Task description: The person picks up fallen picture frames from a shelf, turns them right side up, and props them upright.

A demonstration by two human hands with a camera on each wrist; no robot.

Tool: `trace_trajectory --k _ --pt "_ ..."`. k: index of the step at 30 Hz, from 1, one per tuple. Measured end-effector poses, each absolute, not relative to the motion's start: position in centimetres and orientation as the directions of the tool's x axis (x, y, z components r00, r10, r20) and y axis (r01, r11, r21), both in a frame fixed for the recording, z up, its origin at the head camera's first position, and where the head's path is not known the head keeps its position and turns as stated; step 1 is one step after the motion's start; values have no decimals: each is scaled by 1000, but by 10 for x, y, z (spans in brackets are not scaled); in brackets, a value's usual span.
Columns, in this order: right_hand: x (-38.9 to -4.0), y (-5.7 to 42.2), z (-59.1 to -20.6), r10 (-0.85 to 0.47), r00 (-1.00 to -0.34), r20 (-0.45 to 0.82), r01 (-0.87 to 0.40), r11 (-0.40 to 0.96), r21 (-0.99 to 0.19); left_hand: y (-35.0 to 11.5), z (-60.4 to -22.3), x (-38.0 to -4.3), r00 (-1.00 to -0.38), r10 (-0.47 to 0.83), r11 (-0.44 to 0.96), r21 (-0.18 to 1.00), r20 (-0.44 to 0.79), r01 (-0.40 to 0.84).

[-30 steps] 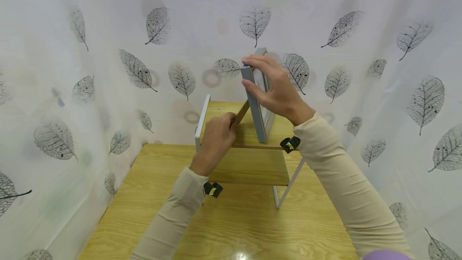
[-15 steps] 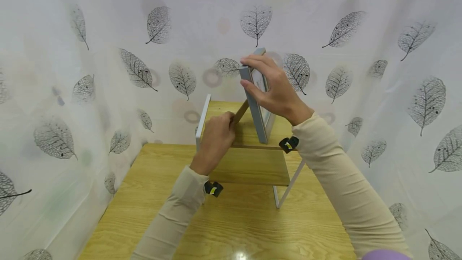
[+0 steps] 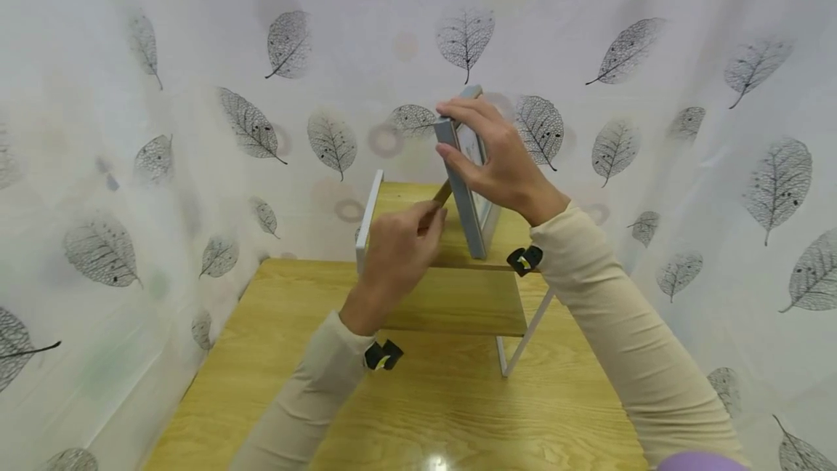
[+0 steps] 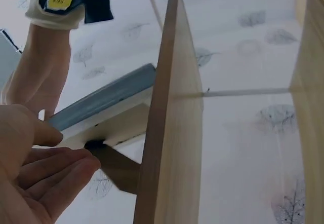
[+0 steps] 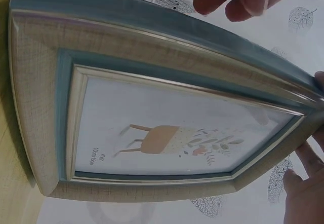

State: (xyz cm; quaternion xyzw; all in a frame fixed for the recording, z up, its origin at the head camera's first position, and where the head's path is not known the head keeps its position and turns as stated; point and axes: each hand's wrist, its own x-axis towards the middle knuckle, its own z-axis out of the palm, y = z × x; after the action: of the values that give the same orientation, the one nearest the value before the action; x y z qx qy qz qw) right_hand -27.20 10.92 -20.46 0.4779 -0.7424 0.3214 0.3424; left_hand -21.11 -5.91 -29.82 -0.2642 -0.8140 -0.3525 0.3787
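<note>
Hovering left hand [image 3: 400, 246]: just left of centre, half open, apparently empty.
Frame [image 3: 463, 206]: upper centre, tilted on shelf [image 3: 458, 302]; likely light, stiff, fragile-faced; hold by rim.
Right hand [image 3: 500, 158]: right of centre, thumb and fingers clasping frame's top.

Left grip [image 3: 400, 242], fingers [image 4: 61, 178] loosely bent | right grip [image 3: 500, 158] higher, thumb [image 3: 461, 160] spread | arms [image 3: 304, 391] outstretched

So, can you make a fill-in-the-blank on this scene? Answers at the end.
1. The frame is held near its top by the ____ hand.
2. By the left hand, the stand juts from the frame's ____, not its front.
3. The shelf has ____ wooden levels.
4. The wrist label is ____.

Missing words: right; back; two; yellow.
</note>
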Motion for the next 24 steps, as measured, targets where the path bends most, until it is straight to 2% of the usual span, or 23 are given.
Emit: trace_trajectory --k 3,11,16,24 --pt "-272 110 -204 -490 -310 815 -930 336 -151 -51 -296 -210 -597 172 552 425 784 717" --pt "-271 110 -203 -492 -317 811 -926 345 -152 -36 -292 -212 -679 145 522 528 719 670" --pt "-271 109 -203 -496 -314 810 -927 344 -148 -30 -289 -215 -685 116 534 536 720 654" --pt "-269 111 -201 -494 -346 797 -917 359 -175 -27 -290 -217 -665 87 542 525 742 656"
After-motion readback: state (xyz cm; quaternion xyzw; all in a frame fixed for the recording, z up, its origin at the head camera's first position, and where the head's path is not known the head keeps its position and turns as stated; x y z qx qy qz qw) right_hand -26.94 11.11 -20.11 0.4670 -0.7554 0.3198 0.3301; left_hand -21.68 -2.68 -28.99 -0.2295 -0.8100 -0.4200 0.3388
